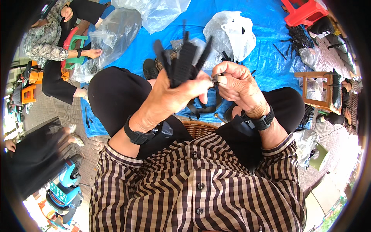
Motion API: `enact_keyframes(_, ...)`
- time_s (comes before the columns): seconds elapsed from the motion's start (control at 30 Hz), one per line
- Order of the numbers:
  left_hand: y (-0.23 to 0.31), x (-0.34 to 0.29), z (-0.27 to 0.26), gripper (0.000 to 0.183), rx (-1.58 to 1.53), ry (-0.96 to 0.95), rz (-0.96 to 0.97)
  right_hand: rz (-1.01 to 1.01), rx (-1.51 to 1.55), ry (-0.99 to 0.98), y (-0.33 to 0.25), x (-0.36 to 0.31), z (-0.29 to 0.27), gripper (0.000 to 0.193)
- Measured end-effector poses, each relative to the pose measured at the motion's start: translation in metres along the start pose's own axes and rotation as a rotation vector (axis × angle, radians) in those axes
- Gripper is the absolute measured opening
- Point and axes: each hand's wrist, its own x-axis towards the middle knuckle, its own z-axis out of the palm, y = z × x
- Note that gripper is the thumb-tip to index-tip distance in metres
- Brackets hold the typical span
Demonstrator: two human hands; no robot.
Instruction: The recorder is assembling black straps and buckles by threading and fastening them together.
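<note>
My left hand [168,98] is closed around a bundle of black strap-like strips [183,63], whose ends fan out above the fist. Beside it, my right hand [243,87] is closed in a pinch, its thumb and forefinger meeting my left fingertips. Something small and dark sits between the two hands, too small to name. Below them, more black strips [197,110] hang in loops between my knees. Each wrist wears a black band with a small device.
Blue sheeting [266,31] covers the ground ahead, with clear plastic bags [228,29] on it. A pile of black strips [299,40] lies at right near a red stool [305,11] and a wooden stool [319,91]. A person's hand [92,53] touches plastic at left; a wicker edge [199,128] shows below.
</note>
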Motion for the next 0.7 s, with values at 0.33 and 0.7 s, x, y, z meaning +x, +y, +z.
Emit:
enact_keyframes(0.33,-0.031,0.012,0.001,0.009,0.119,0.140,0.232,-0.001,0.367,-0.078,0.012,0.004,-0.006,0.018)
enact_keyframes(0.7,-0.013,0.015,0.003,0.011,-0.001,0.080,0.002,0.071,0.393,-0.108,0.013,0.003,-0.005,0.017)
